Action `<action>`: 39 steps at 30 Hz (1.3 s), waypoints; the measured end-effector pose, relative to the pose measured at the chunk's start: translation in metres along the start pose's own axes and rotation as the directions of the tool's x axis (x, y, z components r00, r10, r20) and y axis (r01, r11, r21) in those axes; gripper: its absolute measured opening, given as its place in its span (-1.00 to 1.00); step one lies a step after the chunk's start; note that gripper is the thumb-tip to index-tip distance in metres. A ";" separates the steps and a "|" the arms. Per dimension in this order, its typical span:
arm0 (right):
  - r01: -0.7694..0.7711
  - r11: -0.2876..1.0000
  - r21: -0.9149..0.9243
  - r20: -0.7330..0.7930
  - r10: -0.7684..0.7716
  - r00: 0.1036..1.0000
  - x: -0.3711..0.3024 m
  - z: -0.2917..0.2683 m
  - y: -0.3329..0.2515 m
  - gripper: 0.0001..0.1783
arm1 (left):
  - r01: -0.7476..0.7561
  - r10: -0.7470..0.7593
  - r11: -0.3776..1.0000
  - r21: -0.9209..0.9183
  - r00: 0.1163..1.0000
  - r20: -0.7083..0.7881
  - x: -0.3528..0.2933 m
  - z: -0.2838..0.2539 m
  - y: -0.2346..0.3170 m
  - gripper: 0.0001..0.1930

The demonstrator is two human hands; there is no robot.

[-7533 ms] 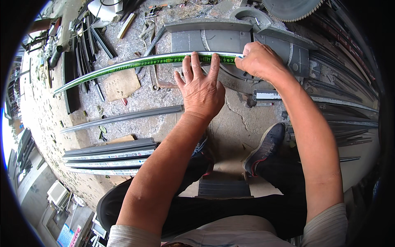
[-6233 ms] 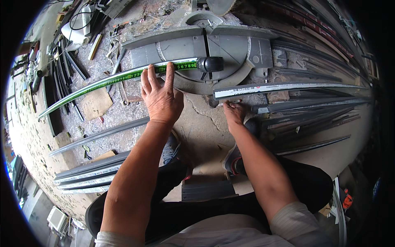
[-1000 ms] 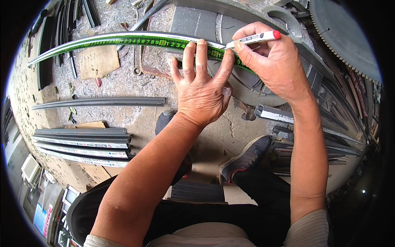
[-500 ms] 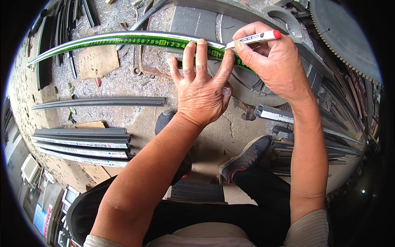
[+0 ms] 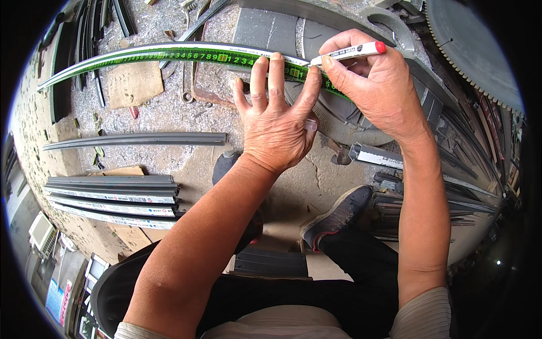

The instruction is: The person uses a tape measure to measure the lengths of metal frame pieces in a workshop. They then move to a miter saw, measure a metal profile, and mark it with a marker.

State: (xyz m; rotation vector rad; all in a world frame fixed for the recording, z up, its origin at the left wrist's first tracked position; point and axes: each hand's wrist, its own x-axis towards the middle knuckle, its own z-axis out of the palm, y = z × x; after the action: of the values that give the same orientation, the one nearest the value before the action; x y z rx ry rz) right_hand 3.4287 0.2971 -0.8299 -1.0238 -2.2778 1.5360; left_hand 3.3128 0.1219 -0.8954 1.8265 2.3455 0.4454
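A green tape measure blade (image 5: 195, 58) lies stretched along a long, pale-edged metal strip (image 5: 135, 51) that bends across the upper view. My left hand (image 5: 276, 124) is palm down with its fingers spread, the fingertips pressing on the blade and strip. Its thumb is tucked in on the near side. Just right of those fingers, my right hand (image 5: 381, 87) pinches a white marker pen (image 5: 355, 52) with a red end. The pen's tip points left and meets the strip beside my left index finger. Right of there, my right hand partly covers the blade.
A large toothed saw blade (image 5: 480, 45) stands at the upper right, beside a grey metal machine bed (image 5: 268, 34). Dark profiles (image 5: 113, 189) are stacked at the left, and another profile (image 5: 141, 140) lies above them. A wrench (image 5: 187, 93) and cardboard (image 5: 135, 85) rest among metal shavings.
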 end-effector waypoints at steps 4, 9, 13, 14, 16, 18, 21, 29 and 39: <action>0.000 1.000 -0.005 0.006 0.000 1.000 0.000 -0.001 -0.001 -0.87 | 0.001 -0.001 1.000 -0.004 1.000 0.007 0.000 0.000 0.000 -0.08; -0.015 1.000 -0.002 0.003 0.015 1.000 0.000 -0.001 -0.002 -0.87 | 0.000 0.000 1.000 -0.008 1.000 0.006 0.000 0.000 0.000 -0.06; -0.004 1.000 -0.014 0.008 0.004 1.000 0.000 -0.001 0.000 -0.87 | -0.002 0.002 1.000 -0.007 1.000 0.002 0.000 0.001 0.000 -0.06; -0.001 1.000 -0.010 0.010 0.002 1.000 0.000 -0.001 0.000 -0.87 | -0.001 0.001 1.000 -0.003 1.000 0.003 0.000 0.000 0.000 -0.06; 0.001 1.000 -0.006 0.013 -0.001 1.000 0.000 -0.002 0.000 -0.87 | 0.003 -0.003 1.000 -0.018 1.000 -0.007 0.000 0.001 0.000 -0.05; 0.003 1.000 -0.004 0.016 -0.003 1.000 0.000 -0.001 -0.001 -0.87 | 0.009 -0.010 0.999 -0.052 0.999 -0.033 0.000 0.003 -0.001 -0.03; 0.001 1.000 0.005 0.013 -0.001 1.000 0.001 -0.001 0.002 -0.87 | 0.009 -0.011 0.998 -0.063 0.999 -0.032 -0.001 0.003 0.000 -0.01; 0.010 1.000 0.011 -0.002 -0.010 1.000 0.001 0.000 0.001 -0.87 | 0.008 -0.008 1.000 0.001 1.000 0.005 0.000 0.000 0.001 -0.07; -0.002 1.000 0.030 -0.009 0.002 1.000 0.001 0.000 0.003 -0.87 | 0.007 -0.007 1.000 0.003 1.000 -0.005 0.001 0.000 0.001 -0.08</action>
State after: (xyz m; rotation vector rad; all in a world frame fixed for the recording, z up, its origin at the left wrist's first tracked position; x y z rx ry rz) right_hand 3.4293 0.2982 -0.8328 -1.0230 -2.2408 1.5584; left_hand 3.3139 0.1226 -0.8947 1.8199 2.3560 0.4462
